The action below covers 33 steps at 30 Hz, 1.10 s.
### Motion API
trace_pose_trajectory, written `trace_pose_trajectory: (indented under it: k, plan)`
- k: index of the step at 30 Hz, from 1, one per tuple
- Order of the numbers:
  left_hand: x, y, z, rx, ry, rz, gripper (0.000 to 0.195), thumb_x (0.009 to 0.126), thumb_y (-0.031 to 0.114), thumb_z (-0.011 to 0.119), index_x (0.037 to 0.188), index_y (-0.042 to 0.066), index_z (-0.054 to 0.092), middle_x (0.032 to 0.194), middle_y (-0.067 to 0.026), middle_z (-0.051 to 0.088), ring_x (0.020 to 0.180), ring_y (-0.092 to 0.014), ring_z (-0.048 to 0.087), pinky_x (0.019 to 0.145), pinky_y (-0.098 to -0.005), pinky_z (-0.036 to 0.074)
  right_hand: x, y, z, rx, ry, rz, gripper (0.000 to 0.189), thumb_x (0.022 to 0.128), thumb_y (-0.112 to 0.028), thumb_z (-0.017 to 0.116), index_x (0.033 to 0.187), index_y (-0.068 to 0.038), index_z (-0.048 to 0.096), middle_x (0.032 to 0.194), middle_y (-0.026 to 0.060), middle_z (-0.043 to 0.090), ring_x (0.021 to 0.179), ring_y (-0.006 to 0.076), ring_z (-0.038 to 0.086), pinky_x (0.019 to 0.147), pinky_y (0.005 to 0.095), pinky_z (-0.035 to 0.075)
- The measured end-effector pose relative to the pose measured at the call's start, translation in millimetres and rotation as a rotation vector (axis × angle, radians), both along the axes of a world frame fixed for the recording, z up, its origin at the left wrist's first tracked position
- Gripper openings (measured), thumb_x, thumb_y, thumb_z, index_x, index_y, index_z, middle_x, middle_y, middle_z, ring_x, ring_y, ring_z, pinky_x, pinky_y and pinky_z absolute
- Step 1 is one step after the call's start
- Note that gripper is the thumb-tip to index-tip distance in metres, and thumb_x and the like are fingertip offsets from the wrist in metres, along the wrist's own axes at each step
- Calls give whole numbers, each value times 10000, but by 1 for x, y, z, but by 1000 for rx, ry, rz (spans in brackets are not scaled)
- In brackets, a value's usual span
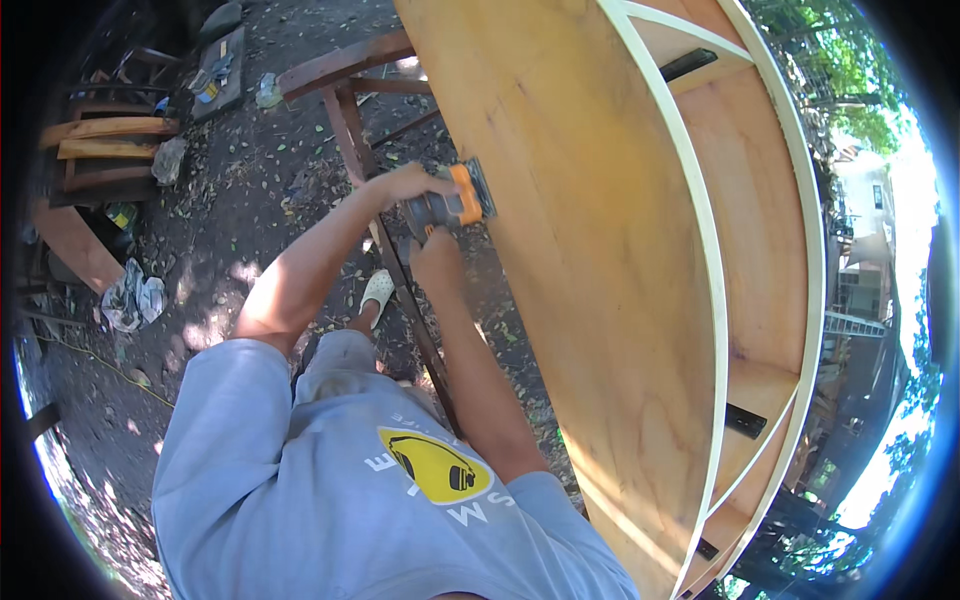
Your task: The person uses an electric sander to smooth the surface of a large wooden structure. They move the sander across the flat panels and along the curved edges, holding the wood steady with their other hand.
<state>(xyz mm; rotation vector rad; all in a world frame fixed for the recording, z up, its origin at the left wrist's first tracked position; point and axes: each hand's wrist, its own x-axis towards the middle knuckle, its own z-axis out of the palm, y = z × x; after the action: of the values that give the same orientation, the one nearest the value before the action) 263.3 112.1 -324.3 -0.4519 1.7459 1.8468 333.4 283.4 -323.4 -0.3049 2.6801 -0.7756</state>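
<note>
Both of my hands are on an orange and dark grey power sander. My left hand lies over the front of its body, and my right hand is wrapped around the handle end. The dark flat pad of the sander meets the near edge of a large varnished-looking plywood panel. This panel is one side of a wooden cabinet with pale edging strips. Open compartments show on its far side, with black drawer slides fixed inside. My fingers partly hide the sander's body.
A brown wooden trestle frame stands under and beside the panel, close to my legs. On the leaf-strewn ground are stacked boards, a plastic bag and a yellow cord. A ladder shows beyond the cabinet.
</note>
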Motion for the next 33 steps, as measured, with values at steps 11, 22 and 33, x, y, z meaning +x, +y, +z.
trace_pose_trajectory:
  k: [11,22,33]
  plan:
    - [97,161,-61,-30,34,-435,661,770,475,874,1205,-3,734,1035,-113,775,983,-231,737,895,-370,573,129,166,29,64,25,-62,324,828,-177,759,1044,34,642,1055,287,670,1026,460,642,887,524,506]
    - [204,337,3,361,44,-807,602,769,376,878,1231,24,722,1049,-124,763,927,-228,710,770,-343,573,253,349,68,209,-157,-249,263,772,-141,762,952,33,679,929,246,706,934,478,665,802,535,526]
    - [102,165,-31,5,408,-280,777,648,543,901,1232,61,726,1035,-181,770,960,-282,746,839,-396,581,121,177,11,211,38,40,310,808,-207,767,971,28,646,877,283,685,823,494,671,728,566,543]
